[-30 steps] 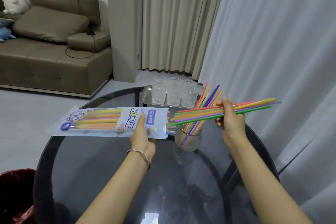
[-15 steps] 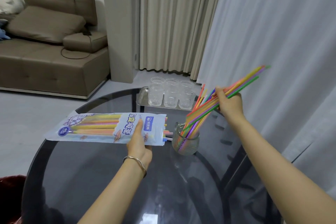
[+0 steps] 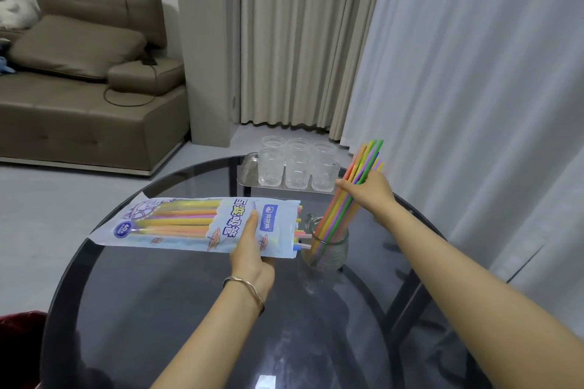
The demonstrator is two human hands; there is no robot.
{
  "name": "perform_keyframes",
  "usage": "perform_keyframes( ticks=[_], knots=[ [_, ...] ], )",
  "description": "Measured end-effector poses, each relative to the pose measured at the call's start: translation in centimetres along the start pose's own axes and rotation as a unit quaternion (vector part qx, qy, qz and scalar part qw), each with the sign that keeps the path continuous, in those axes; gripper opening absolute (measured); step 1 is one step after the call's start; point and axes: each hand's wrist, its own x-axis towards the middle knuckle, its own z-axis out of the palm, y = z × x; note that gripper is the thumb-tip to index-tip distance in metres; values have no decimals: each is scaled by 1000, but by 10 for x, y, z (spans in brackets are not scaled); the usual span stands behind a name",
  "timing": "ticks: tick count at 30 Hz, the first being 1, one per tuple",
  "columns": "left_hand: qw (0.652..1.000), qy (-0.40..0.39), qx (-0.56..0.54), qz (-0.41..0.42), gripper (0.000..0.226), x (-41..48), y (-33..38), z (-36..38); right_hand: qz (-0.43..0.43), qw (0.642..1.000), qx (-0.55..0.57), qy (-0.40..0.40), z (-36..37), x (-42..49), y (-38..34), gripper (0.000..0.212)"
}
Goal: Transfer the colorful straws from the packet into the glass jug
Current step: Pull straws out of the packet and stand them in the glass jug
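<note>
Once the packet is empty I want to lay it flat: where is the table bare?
Bare glass table lies nearer than the packet, left of the left hand. The far edge is crowded: tray of glasses, then the jug with straws under the right hand.

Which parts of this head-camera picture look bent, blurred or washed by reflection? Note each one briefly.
Head view: wide-angle lens bows the curtains and the round glass table rim; the printed packet is soft, its left end smeared; a small bright reflection sits on the tabletop near the bottom edge; lighting is even and dim, with faint shadows; the straws in the jug stay fairly sharp.
</note>
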Motion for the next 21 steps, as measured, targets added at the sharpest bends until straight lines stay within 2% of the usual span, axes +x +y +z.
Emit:
perform_keyframes(
  ticks=[5,9,11,13,16,18,21],
  knots=[
    [1000,-9,-6,1,39,-8,2,1,15,999,26,36,-13,-9,4,50],
    [1000,-27,0,1,36,-17,3,1,23,997,34,66,-17,-41,1,31],
    [999,-35,11,8,36,-24,4,0,34,990,132,28,-7,-65,-2,29],
    [998,-46,33,27,40,-30,5,-1,74,949,307,-23,9,-92,-8,31],
    [992,-72,75,77,40,-38,6,-6,144,828,535,-87,34,-124,-14,40],
    [983,-95,118,106,42,-44,6,-10,178,769,604,-107,45,-134,-16,45],
    [962,-149,190,125,51,-51,7,-14,208,731,645,-81,52,-141,-20,47]
  ],
)
